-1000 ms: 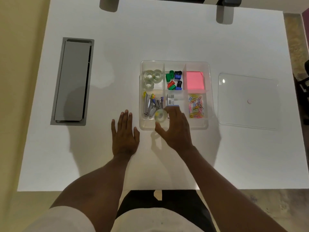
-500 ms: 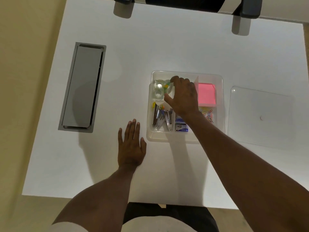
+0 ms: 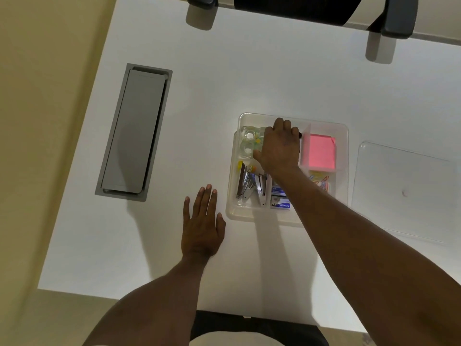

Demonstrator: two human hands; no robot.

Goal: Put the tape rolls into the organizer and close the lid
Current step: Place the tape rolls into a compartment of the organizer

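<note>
The clear organizer (image 3: 342, 136) sits on the white table, with several clear tape rolls (image 3: 247, 141) in its back-left compartment. My right hand (image 3: 279, 146) reaches into the box beside them. Its fingers curl down and pinch a tape roll with a yellow core (image 3: 258, 140) at the edge of that compartment; the hand hides most of this roll. My left hand (image 3: 202, 226) lies flat on the table, left of the organizer's front corner, holding nothing. The clear lid (image 3: 404, 191) lies flat to the right of the box.
Other compartments hold staplers (image 3: 247, 183), a staple box (image 3: 282, 204), pink sticky notes (image 3: 319, 151) and coloured paper clips (image 3: 321, 181). A grey cable hatch (image 3: 134, 131) is set into the table at the left. A black chair (image 3: 299, 6) stands at the far edge.
My right hand carried a tape roll from the organizer's front edge to the back-left compartment and has settled lower there. The left hand has stayed flat on the table.
</note>
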